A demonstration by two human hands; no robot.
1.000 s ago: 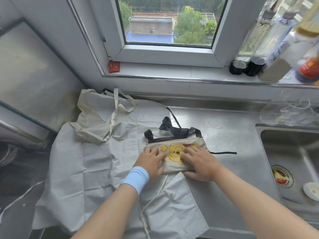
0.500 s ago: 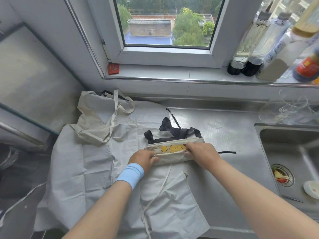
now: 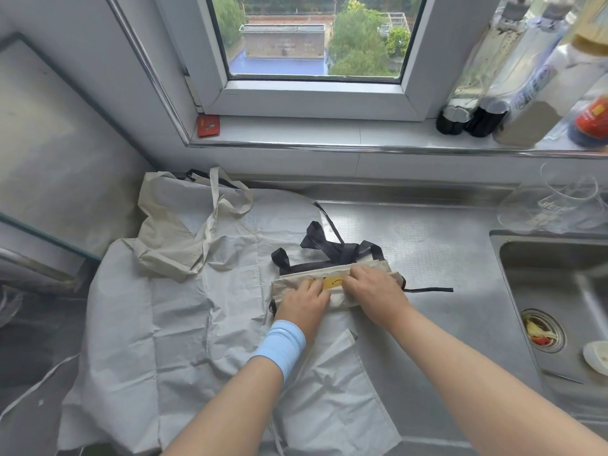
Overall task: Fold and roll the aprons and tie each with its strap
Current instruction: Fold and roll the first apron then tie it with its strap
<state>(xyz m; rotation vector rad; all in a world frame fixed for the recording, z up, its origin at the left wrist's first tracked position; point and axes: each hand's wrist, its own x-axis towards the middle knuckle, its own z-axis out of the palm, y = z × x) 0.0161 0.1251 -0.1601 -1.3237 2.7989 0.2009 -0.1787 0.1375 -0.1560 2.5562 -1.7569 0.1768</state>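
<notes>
At frame centre, the left hand (image 3: 304, 302) and right hand (image 3: 373, 287) press flat on the half-rolled beige printed apron (image 3: 332, 284); next, rolling toward its black straps (image 3: 332, 250).

Your two forearms enter from about six o'clock, both bare, without sleeves. Your left hand (image 3: 304, 306) has a smooth pale-blue wristband (image 3: 279, 347) at the wrist; your right hand (image 3: 373, 292) wears nothing, no rings visible.

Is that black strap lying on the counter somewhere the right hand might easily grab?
Probably yes. The black strap trails bare across the steel counter just beside the right hand, with nothing lying between them. That hand is pressing on the rolled apron, so it would have to let go.
</notes>
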